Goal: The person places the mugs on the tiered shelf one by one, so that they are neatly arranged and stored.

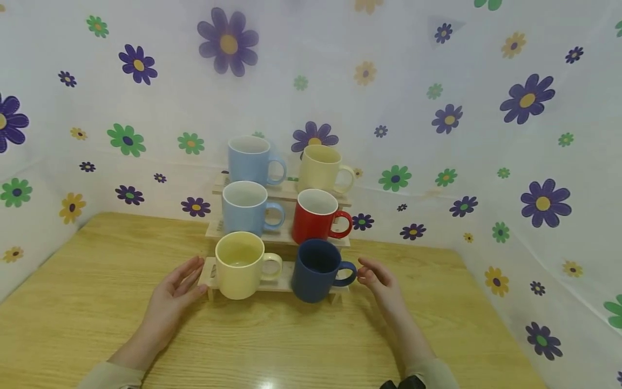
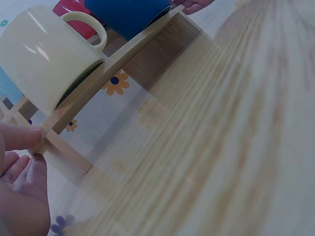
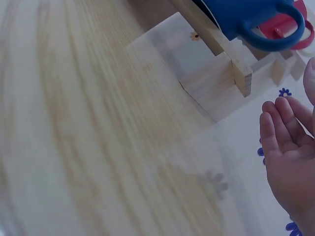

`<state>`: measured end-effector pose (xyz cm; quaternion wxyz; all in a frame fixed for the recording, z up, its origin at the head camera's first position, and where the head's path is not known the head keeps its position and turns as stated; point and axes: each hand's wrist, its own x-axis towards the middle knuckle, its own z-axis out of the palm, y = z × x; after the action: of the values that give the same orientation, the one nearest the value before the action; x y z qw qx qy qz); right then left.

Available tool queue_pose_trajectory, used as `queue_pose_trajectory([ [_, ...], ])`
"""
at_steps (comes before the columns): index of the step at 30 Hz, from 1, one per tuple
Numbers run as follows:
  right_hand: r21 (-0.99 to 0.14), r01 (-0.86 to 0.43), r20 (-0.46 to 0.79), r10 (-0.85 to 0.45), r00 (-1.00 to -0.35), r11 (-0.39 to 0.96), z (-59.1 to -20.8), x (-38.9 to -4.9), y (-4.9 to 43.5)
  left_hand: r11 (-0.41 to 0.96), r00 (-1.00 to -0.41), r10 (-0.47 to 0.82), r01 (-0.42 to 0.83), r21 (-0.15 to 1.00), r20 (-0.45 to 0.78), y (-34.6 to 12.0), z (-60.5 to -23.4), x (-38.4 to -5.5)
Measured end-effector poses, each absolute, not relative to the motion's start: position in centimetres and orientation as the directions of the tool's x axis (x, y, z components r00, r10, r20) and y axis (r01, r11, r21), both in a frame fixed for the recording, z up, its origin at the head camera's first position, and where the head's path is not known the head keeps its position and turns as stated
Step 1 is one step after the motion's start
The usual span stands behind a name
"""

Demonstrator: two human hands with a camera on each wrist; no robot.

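A three-tier wooden rack (image 1: pixel 279 284) holds mugs in two columns. On its bottom tier stand a cream mug (image 1: pixel 239 273) and a dark blue mug (image 1: pixel 313 278). My left hand (image 1: pixel 170 300) is at the left end of this tier, thumb and fingertips against the wood, fingers fairly straight. In the left wrist view the thumb (image 2: pixel 19 136) meets the shelf end beside the cream mug (image 2: pixel 47 54). My right hand (image 1: pixel 384 283) is just right of the dark blue mug's handle, fingers relaxed, holding nothing. The right wrist view shows its fingers (image 3: pixel 283 130) apart from the rack end (image 3: pixel 241 78).
A light blue mug (image 1: pixel 243 210) and a red mug (image 1: pixel 313 219) stand on the middle tier. Another light blue mug (image 1: pixel 248 162) and a pale yellow mug (image 1: pixel 318 167) are on top. The wooden table (image 1: pixel 272 346) meets a flower-printed cloth (image 1: pixel 403 135) behind and at the sides.
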<state>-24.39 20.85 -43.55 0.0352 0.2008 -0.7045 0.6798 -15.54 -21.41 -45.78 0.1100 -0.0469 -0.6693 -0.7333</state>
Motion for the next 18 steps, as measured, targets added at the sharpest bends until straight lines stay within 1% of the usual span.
queue_pose_trajectory([
  [3, -0.946, -0.317, 0.323, -0.205, -0.924, -0.062, -44.3, -24.5, 21.1, -0.075, -0.973, -0.098, 0.215, 0.974, 0.207, -21.3, -45.7, -15.6],
  [6, -0.962, -0.266, 0.274, -0.172, -0.946, -0.066, -44.9, -24.4, 21.4, -0.066, -0.976, -0.094, 0.203, 0.977, 0.196, -21.1, -45.8, -15.5],
  [10, -0.983, -0.175, 0.167, -0.147, -0.975, 0.045, -45.2, -24.3, 21.4, -0.051, -0.975, -0.098, 0.207, 0.977, 0.202, -21.2, -46.1, -15.4],
  [13, -0.983, -0.142, 0.123, -0.154, -0.98, 0.115, -45.3, -24.5, 21.4, -0.041, -0.972, -0.098, 0.218, 0.975, 0.213, -21.3, -46.2, -15.5],
  [18, -0.979, -0.159, 0.135, -0.177, -0.975, 0.129, -45.5, -24.9, 21.5, -0.053, -0.97, -0.095, 0.23, 0.972, 0.225, -21.3, -46.3, -15.7],
])
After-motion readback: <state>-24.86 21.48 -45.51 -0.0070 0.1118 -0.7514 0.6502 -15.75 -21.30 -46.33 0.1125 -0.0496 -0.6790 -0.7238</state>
